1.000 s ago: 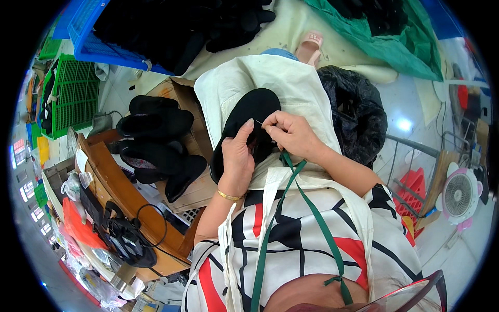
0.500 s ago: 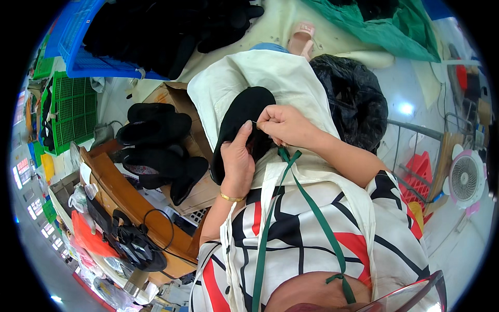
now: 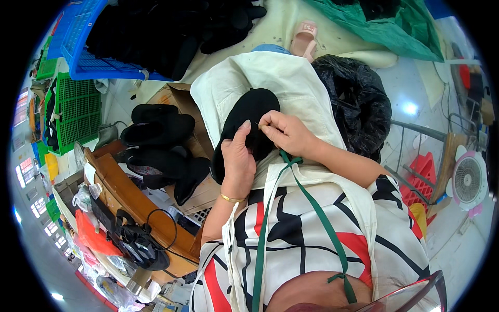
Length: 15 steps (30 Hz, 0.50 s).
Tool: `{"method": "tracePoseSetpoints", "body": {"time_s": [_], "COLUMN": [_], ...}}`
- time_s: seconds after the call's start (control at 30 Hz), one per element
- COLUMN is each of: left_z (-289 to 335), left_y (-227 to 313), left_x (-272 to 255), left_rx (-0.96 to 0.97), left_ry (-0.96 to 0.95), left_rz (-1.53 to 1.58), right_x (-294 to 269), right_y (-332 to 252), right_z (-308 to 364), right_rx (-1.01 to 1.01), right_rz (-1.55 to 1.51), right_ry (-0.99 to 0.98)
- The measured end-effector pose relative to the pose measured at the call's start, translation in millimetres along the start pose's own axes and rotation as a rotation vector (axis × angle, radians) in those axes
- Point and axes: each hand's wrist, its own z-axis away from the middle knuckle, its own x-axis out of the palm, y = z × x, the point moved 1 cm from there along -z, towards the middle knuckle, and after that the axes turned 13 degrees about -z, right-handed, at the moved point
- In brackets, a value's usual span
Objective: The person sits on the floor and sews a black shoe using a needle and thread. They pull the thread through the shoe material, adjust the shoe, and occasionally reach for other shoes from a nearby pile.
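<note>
A black fabric shoe [image 3: 253, 104] rests on the cream apron [image 3: 306, 78] over my lap, its rounded end pointing away from me. My left hand [image 3: 239, 158] grips the shoe along its left and near side, thumb raised over the top. Close to that thumb, my right hand [image 3: 288, 134] is closed in a pinch above the shoe's right side. Whatever lies between its fingertips is too small to make out. Part of the shoe is hidden behind both hands.
Several black shoes [image 3: 158, 125] lie on cardboard [image 3: 208, 143] to the left, beside a wooden table [image 3: 119, 190]. A blue crate [image 3: 112, 70] holds a dark pile at the far left. Right of my lap sits a black plastic bag [image 3: 364, 99]; a fan [image 3: 468, 177] stands farther right.
My right fingertips have moved slightly right, away from my left thumb. The thin light strand that showed between them earlier can no longer be made out. My left hand keeps its hold.
</note>
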Motion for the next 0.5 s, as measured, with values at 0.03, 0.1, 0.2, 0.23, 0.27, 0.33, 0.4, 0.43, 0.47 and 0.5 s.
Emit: {"method": "tracePoseSetpoints", "body": {"time_s": [0.03,0.1,0.2,0.23,0.27,0.33,0.4,0.43,0.47,0.5], "left_z": [1,1,1,1,0,-2,-2,-3,-3,-3], "left_y": [1,2,4,4,4,6,6,5,5,3], "left_x": [2,2,1,0,-1,-5,-7,-7,-7,-6], "left_rx": [0.003,0.000,-0.026,-0.042,-0.057,-0.093,-0.107,-0.107,-0.106,-0.080], "left_ry": [-0.001,-0.001,-0.002,-0.005,-0.008,-0.023,-0.030,-0.039,-0.047,-0.052], "left_rz": [0.005,0.006,-0.002,-0.002,-0.001,0.003,0.007,0.003,-0.002,-0.011], "right_x": [0,0,0,1,2,4,7,8,10,11], "right_y": [0,-1,-1,0,1,1,-3,-4,-5,-6], "right_z": [1,1,2,2,1,1,2,2,2,1], "right_rx": [-0.008,-0.024,-0.034,-0.059,-0.084,-0.102,-0.090,-0.055,-0.019,0.016], "right_rz": [0.009,0.028,0.037,0.059,0.080,0.105,0.111,0.099,0.088,0.077], "right_ry": [0.000,-0.001,0.001,0.007,0.013,0.032,0.058,0.070,0.082,0.094]}}
